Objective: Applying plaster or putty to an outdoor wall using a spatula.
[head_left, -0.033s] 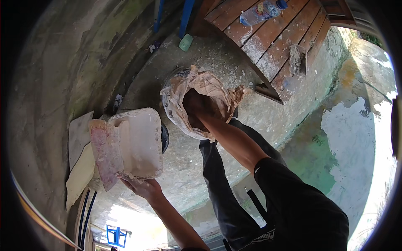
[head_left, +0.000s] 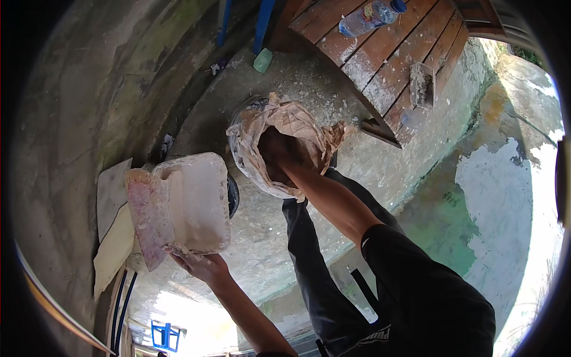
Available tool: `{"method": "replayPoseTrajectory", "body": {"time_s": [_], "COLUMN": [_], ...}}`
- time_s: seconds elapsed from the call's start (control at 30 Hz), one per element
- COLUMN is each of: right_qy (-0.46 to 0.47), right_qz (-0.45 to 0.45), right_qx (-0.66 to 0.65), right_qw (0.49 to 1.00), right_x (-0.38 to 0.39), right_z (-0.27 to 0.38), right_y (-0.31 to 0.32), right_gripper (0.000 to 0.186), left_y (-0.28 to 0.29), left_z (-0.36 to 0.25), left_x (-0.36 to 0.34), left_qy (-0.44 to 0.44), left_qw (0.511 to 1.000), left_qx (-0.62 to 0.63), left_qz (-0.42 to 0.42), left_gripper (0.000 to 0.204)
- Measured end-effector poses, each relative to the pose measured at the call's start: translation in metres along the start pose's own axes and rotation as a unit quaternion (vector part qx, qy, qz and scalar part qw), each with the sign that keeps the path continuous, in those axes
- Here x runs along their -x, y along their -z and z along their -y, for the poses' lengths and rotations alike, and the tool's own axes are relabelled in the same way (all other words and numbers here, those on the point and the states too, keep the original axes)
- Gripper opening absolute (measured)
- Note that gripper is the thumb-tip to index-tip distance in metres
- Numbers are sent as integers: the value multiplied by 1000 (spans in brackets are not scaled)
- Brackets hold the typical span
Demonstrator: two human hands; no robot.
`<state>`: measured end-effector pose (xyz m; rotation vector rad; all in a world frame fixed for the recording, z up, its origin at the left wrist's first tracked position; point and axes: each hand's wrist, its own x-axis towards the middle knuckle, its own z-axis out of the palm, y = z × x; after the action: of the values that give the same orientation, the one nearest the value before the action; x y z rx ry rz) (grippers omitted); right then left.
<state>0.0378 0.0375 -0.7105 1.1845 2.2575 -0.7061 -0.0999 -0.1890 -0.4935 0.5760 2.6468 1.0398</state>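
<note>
The left hand presses its fingers to the lower edge of a chalky white tub and rough pinkish board; the right hand is inside a crumpled brown paper bag on scuffed concrete floor, fingers too dark to tell; beyond, a dusty plank table; nothing has clearly moved since earlier

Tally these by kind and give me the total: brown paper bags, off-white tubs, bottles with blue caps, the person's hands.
Brown paper bag: 1
Off-white tub: 1
Blue-capped bottle: 1
Hands: 2, the left hand at the tub's near edge, the right hand inside the bag, in shadow
Total: 5
</note>
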Motion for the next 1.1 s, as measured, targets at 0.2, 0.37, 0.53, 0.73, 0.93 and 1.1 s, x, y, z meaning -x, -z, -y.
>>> {"method": "replayPoseTrajectory", "body": {"time_s": [0.2, 0.37, 0.53, 0.73, 0.93, 1.1], "right_qy": [17, 22, 34, -16, 48, -4], "right_qz": [-227, -285, -181, -65, -156, -120], "right_qx": [-231, -353, -430, -368, -387, -480], "right_qw": [946, 891, 884, 927, 907, 869], "right_x": [25, 37, 70, 98, 125, 151], "right_z": [-11, -17, -14, -23, -26, -53], "right_y": [-2, 11, 42, 78, 123, 174], "right_gripper": [25, 37, 47, 49, 46, 34], "left_y": [-1, -11, -21, -49, -52, -59], "left_z": [-13, -27, -32, -88, -117, -136], "left_x": [-5, -1, 6, 6, -1, -2], "left_qy": [-178, -184, -99, 207, 237, 246], "left_qw": [958, 960, 995, 880, 836, 818], "left_qx": [-225, -209, 9, 417, 492, 514], "left_qz": [-9, -20, 3, -91, -55, -76], "left_gripper": [63, 65, 64, 51, 39, 37]}}
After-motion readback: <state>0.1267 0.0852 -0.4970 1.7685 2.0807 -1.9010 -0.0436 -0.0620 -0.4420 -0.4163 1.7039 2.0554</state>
